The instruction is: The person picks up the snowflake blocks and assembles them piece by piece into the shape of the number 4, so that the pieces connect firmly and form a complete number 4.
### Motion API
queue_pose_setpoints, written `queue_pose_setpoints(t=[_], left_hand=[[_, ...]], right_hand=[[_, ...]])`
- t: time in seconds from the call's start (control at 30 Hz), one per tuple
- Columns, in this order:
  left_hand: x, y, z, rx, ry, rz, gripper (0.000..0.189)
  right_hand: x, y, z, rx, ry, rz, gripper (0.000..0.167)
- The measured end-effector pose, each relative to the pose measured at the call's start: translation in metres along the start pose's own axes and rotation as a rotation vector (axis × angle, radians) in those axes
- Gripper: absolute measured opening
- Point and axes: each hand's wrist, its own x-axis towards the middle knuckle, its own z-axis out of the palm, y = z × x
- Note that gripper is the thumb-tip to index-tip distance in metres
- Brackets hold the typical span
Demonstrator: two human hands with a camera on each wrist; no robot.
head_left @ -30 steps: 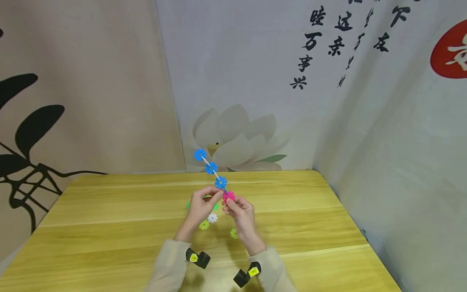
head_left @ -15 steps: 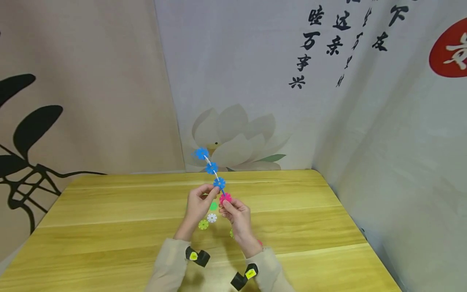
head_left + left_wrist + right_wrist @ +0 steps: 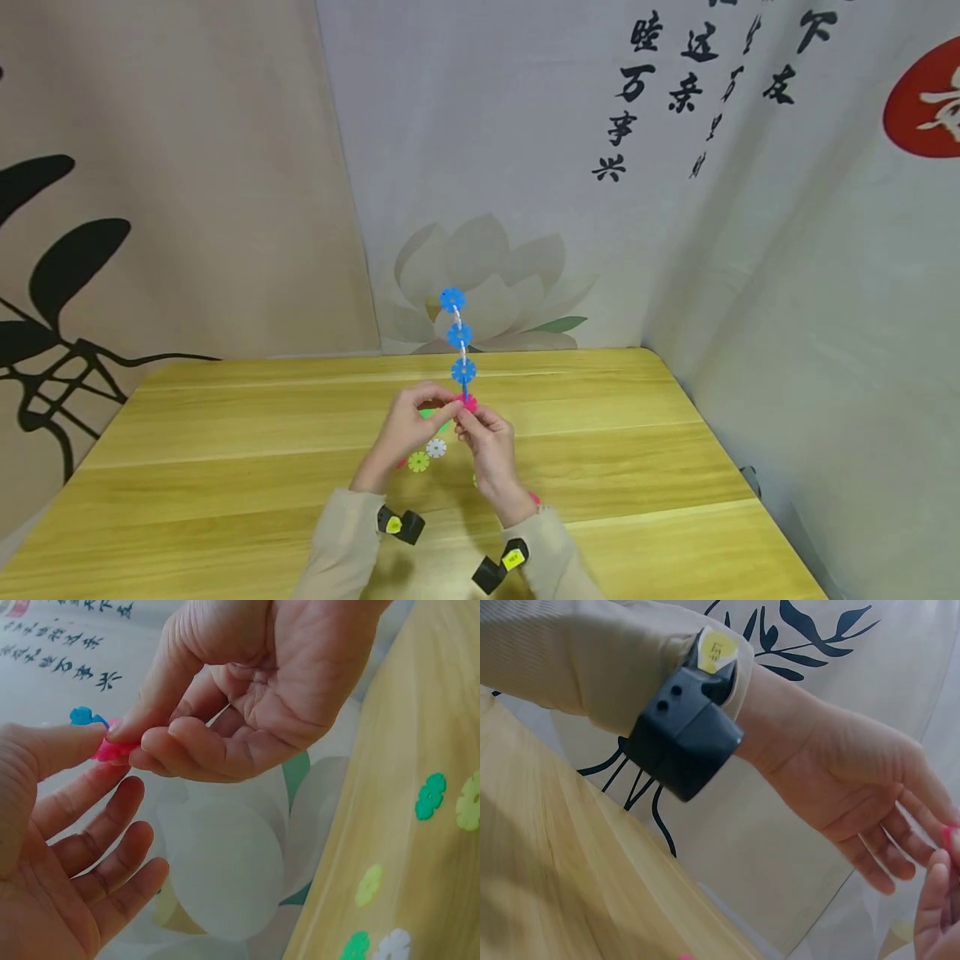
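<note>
1. Far left, a black leaf print (image 3: 78,258) marks the cream backdrop (image 3: 225,167) behind a wood table (image 3: 225,475).
2. A beige left sleeve (image 3: 337,542), with a black wrist camera (image 3: 411,528) at the cuff, leads to the left hand (image 3: 405,425). Its thumb and index finger are clamped on a pink disc (image 3: 470,404); the other fingers fan apart in the left wrist view.
3. Under and just beside that hand, loose on the table: a lime disc (image 3: 418,461), a white disc (image 3: 436,448) near it, and green pieces (image 3: 444,427) partly covered by the hand.
4. At center, a chain (image 3: 459,335) rises from the pink disc, above the table and nearly upright, its top tilted slightly left. Three blue discs (image 3: 452,300) are joined by white links (image 3: 457,316); a blue link (image 3: 465,390) joins the lowest to the pink disc. A pale lotus print (image 3: 517,283) sits behind.
5. The right hand (image 3: 492,454) meets the left at the pink disc, clamped on it between thumb and fingertips.
6. A pink piece (image 3: 534,498), mostly hidden, lies by the right wrist, above a beige right sleeve (image 3: 555,550).
7. Upper right, black characters (image 3: 633,83) and a red circle (image 3: 918,100) adorn the cloth.
</note>
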Motion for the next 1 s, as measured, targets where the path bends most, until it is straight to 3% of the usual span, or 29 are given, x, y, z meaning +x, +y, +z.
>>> queue_pose_setpoints(t=[0.2,0.37,0.53,0.7,0.9,1.0], left_hand=[[-0.001,0.000,0.000,-0.007,0.030,0.034,0.003],[0.000,0.003,-0.005,0.106,0.055,0.084,0.004],[0.000,0.005,-0.014,0.191,0.058,0.123,0.005],[0.000,0.003,-0.022,0.181,0.068,0.128,0.005],[-0.002,-0.003,-0.023,0.074,0.095,0.052,0.004],[-0.002,-0.006,-0.022,0.059,0.124,0.044,0.004]], right_hand=[[0.000,0.001,0.000,-0.005,-0.008,-0.010,0.022],[0.001,0.003,-0.003,-0.091,-0.041,-0.007,0.003],[0.000,0.003,-0.018,-0.219,-0.076,-0.006,0.020],[0.000,-0.001,-0.041,-0.317,-0.120,-0.019,0.024],[-0.006,-0.009,-0.068,-0.474,-0.126,0.009,0.023],[-0.011,-0.012,-0.082,-0.571,-0.155,0.029,0.023]])
